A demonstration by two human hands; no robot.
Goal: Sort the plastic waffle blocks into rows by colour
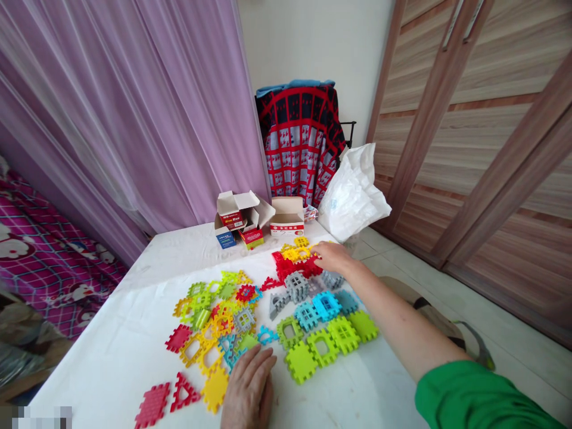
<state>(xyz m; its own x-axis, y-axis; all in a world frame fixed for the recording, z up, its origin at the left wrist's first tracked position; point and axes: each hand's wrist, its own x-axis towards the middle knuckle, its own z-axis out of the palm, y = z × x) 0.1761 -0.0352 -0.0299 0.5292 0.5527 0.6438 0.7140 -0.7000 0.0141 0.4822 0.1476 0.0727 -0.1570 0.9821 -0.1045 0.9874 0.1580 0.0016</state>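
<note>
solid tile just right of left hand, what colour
That tile is lime green, clearest in the head view.

Right hand [333, 257] at yellow tiles [289, 255], left hand [249, 381] near mixed tiles [223, 322], open boxes [286, 229]

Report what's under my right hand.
Yellow pieces and red pieces show next to the fingertips of your right hand; whatever lies directly beneath its fingers and palm is covered.

A lilac curtain [125, 95] hangs in folds at left, beside a plain white wall [308, 42]. Wooden wardrobe doors [482, 89] with long handles fill the right, above a pale tiled floor [504, 339]. A red-and-black checked cloth [295, 143] hangs behind the white bench [107, 351].
</note>
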